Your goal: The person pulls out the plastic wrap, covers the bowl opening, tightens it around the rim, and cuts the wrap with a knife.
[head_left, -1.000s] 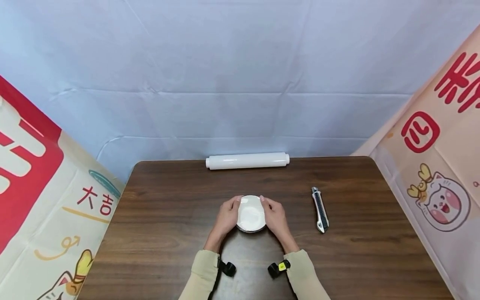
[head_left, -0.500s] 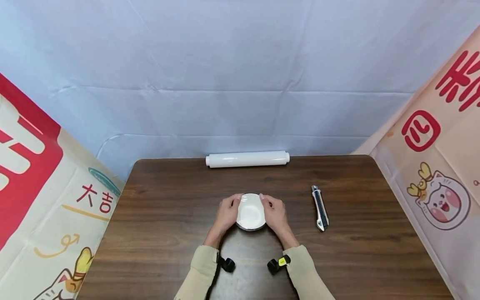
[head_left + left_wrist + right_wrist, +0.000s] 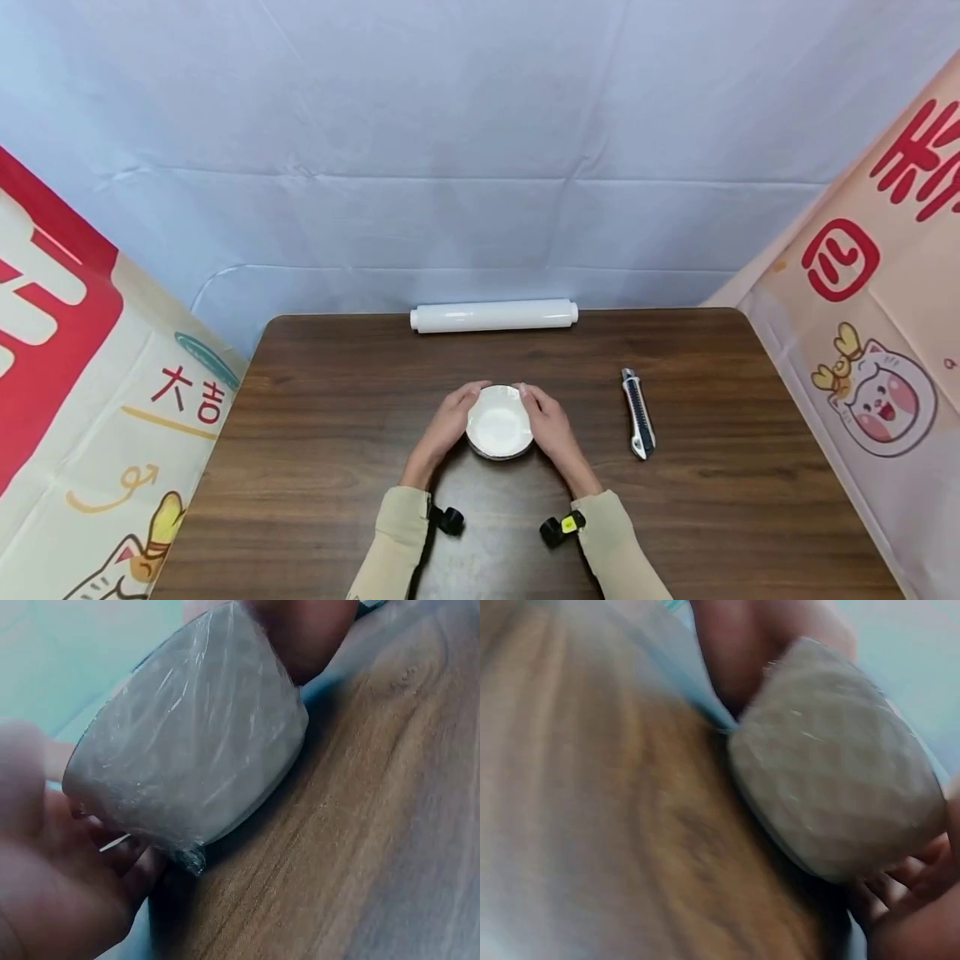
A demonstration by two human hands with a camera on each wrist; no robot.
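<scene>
A small white bowl [image 3: 498, 422] stands at the middle of the table, between my two hands. Clear cling film covers its textured outer wall [image 3: 199, 724], wrinkled and bunched into a twist near the base in the left wrist view. My left hand [image 3: 446, 423] holds the bowl's left side, its fingers curled against the wall and the thumb by the rim. From the other side my right hand [image 3: 550, 425] grips the bowl [image 3: 840, 765] the same way, its fingers partly hidden behind it.
A white roll [image 3: 493, 316], like a cling film roll, lies along the table's far edge. To the right of my hands is a utility knife [image 3: 637, 414]. The brown wooden table [image 3: 322, 467] meets a pale cloth backdrop [image 3: 480, 150], with printed banners at both sides.
My left hand has shifted slightly left and the bowl with it. More of the bowl's rim shows as the thumbs have drawn outward. The roll and knife stay put.
</scene>
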